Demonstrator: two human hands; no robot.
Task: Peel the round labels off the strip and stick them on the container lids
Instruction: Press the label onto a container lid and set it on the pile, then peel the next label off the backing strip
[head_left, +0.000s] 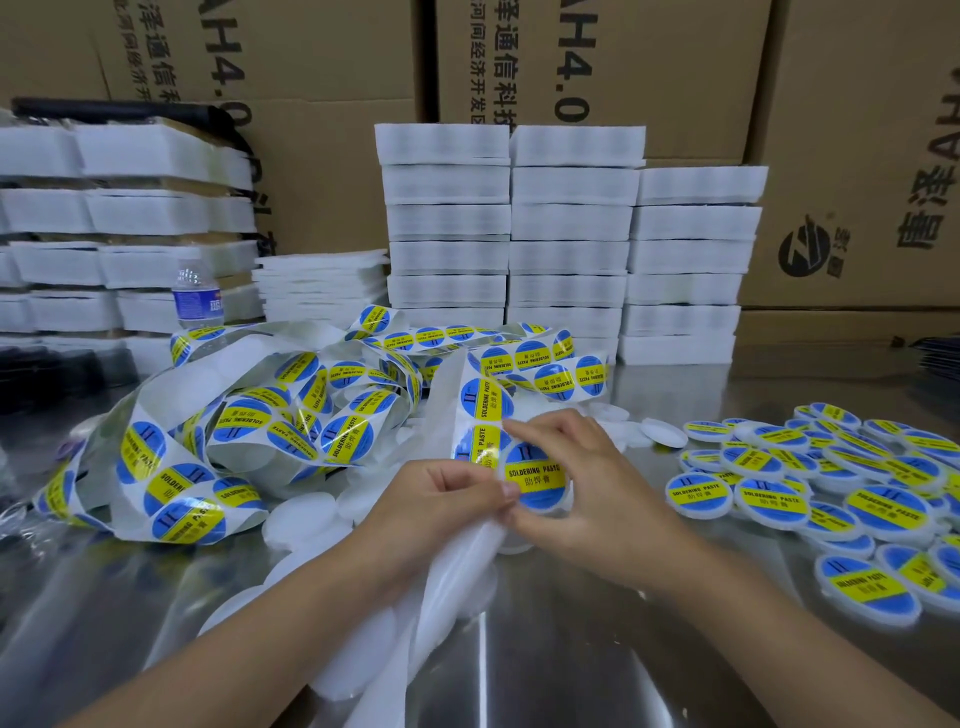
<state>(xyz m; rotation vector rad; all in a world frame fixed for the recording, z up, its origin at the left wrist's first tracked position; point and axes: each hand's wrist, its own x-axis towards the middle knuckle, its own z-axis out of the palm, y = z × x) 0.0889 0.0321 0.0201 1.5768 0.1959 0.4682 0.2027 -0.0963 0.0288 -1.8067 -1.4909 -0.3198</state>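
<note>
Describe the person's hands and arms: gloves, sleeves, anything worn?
Left hand and right hand are bare, with no gloves, rings or watch visible. The forearms are bare right to the frame edge, with no sleeve in view. No markings or bandages show.

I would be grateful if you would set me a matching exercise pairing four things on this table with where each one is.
Things:
1. water bottle
2. labelled lids
3. lid in progress
4. label strip

Places:
A. between the left hand and right hand
B. heaped at the right of the table
C. tangled at centre-left
D. standing at the back left, before the white stacks

Pairs: 1-D, 2-B, 3-A, 4-C.
</note>
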